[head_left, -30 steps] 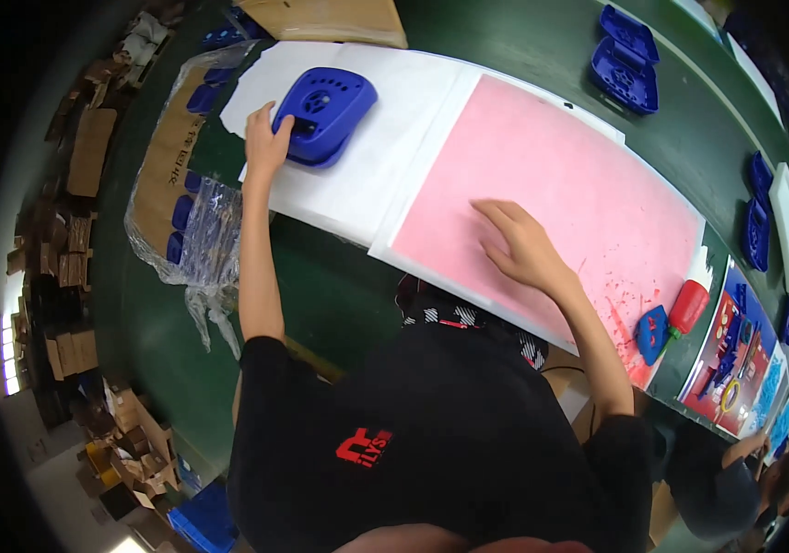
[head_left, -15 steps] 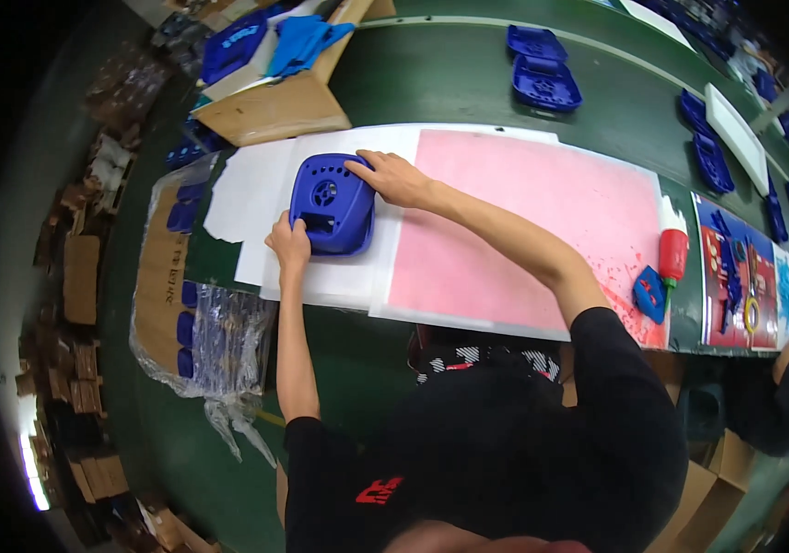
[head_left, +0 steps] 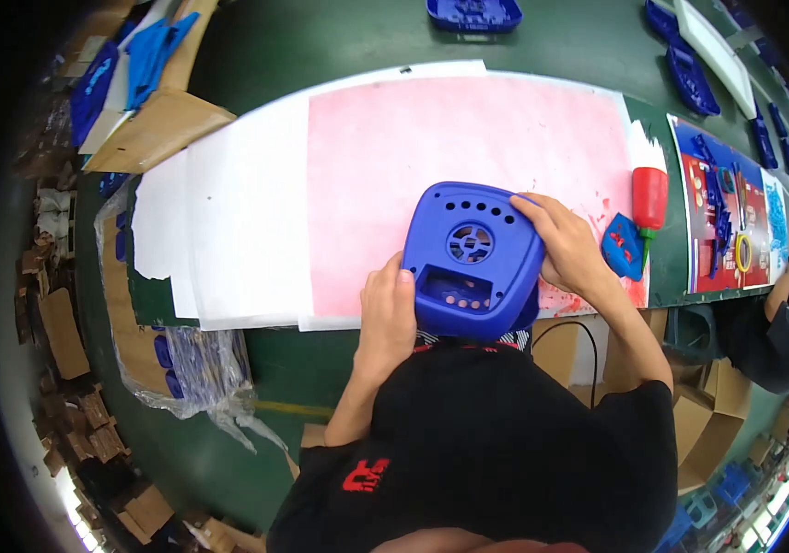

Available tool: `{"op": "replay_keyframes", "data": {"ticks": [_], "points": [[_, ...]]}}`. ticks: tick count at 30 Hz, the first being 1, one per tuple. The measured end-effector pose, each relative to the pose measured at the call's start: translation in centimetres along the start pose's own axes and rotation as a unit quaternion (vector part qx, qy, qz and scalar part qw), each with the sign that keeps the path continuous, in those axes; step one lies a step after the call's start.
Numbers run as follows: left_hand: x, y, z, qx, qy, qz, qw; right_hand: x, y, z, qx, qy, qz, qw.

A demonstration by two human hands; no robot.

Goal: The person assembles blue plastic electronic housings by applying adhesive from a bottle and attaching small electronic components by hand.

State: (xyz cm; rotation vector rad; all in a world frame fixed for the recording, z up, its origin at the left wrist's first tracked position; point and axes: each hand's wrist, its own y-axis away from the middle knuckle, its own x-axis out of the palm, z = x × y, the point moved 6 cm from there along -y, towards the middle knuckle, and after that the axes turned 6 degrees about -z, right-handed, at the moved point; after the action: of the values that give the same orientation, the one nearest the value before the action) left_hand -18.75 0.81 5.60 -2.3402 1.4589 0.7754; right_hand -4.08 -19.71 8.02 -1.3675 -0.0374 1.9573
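Between my two hands is a blue plastic housing (head_left: 516, 253), raised over the near edge of the bench. Its upper face has a row of round holes, a round spoked vent and a rectangular opening. My left hand (head_left: 389, 309) presses along the housing's left side, with the thumb up by the edge. At the upper right corner my right hand (head_left: 565, 244) curls over the rim, some fingers hidden beneath. Right of that hand lie a blue cloth-like piece (head_left: 622, 247) with red marks and a red squeeze bottle (head_left: 649, 198) with a green tip.
A pink sheet (head_left: 385, 157) and white sheets (head_left: 247, 221) cover the bench. At the left are a wooden box (head_left: 164, 124) and a plastic-wrapped carton (head_left: 132, 318). Another blue housing part (head_left: 475, 14) sits on the green surface beyond. A co-worker (head_left: 772, 332) is at the right.
The housing has come up off the white sheet, rightward and closer to me, with both hands still on it. My view has shifted to the right.
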Motion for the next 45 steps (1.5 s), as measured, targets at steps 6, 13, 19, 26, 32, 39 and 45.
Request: {"op": "replay_keyframes", "data": {"ticks": [6, 13, 19, 26, 32, 39, 45], "points": [[0.0, -6.1, -2.3, 0.108, 0.083, 0.092, 0.986, -0.3, 0.5, -5.5, 0.216, -0.103, 0.049, 0.970], [6.0, -15.8, -3.8, 0.142, 0.035, 0.101, 0.984, 1.5, -0.4, -11.9, 0.345, -0.048, 0.167, 0.922], [3.0, -19.5, -1.4, 0.158, -0.005, 0.020, 0.987, -11.2, 0.4, -11.7, 0.409, 0.273, -0.004, 0.871], [4.5, -27.1, -0.5, 0.145, 0.211, -0.036, 0.966, -12.4, 10.4, -19.2, 0.511, 0.283, 0.075, 0.808], [10.8, -25.1, 0.5, 0.177, 0.280, 0.044, 0.943, -23.4, 7.9, -17.0, 0.513, 0.042, -0.170, 0.840], [10.5, -24.7, 0.0, 0.211, 0.235, 0.018, 0.949, -22.3, -5.5, -11.2, 0.222, -0.469, -0.345, 0.782], [10.2, -24.7, 0.3, 0.197, 0.243, 0.027, 0.949, -7.1, -14.2, -10.2, 0.257, -0.554, -0.349, 0.711]]}}
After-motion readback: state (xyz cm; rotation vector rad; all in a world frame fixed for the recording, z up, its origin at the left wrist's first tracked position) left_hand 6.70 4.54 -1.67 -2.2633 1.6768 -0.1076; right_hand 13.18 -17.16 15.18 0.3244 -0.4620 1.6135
